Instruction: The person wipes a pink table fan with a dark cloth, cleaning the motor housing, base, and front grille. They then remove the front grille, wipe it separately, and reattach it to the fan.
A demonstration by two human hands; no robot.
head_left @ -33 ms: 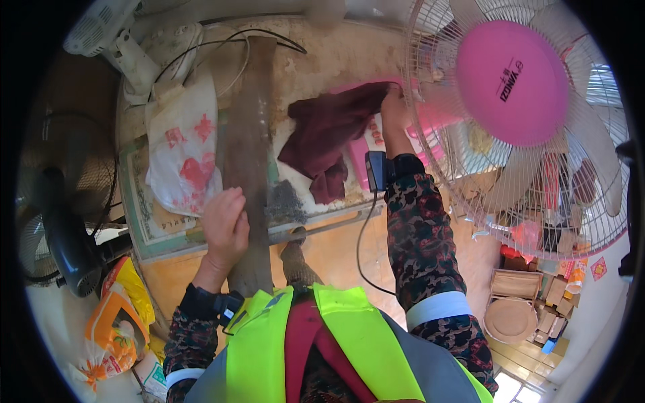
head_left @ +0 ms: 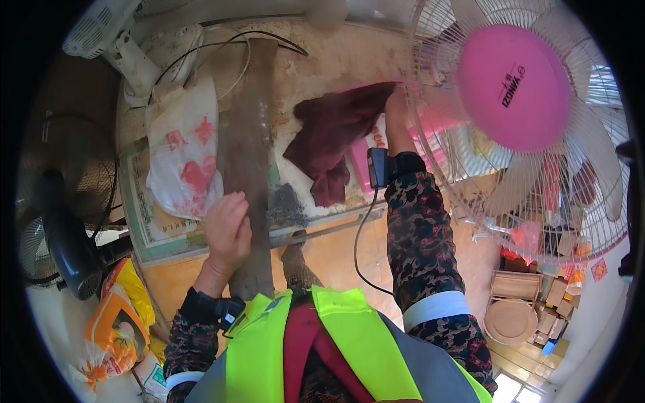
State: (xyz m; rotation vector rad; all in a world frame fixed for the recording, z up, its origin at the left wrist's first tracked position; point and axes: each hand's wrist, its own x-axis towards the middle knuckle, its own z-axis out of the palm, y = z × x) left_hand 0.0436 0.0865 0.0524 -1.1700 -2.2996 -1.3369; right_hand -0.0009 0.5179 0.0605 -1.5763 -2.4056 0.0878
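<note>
My left hand (head_left: 226, 232) lies flat on the near end of a long rusty-brown metal bar (head_left: 249, 127) that runs away from me across a dirty table (head_left: 322, 60). My right hand (head_left: 396, 111) reaches forward and grips a dark maroon cloth (head_left: 332, 134), which hangs crumpled over the table beside the bar. A small black device (head_left: 376, 166) with a cable sits on my right wrist. A large fan with a white wire guard and a pink hub (head_left: 514, 80) stands right next to my right hand.
A white plastic bag with red print (head_left: 183, 154) lies left of the bar. A white fan base (head_left: 107, 33) and black cables sit at the far left. A black fan (head_left: 60, 228) and an orange bag (head_left: 111, 329) are at lower left. Cardboard boxes (head_left: 537, 295) are on the floor at right.
</note>
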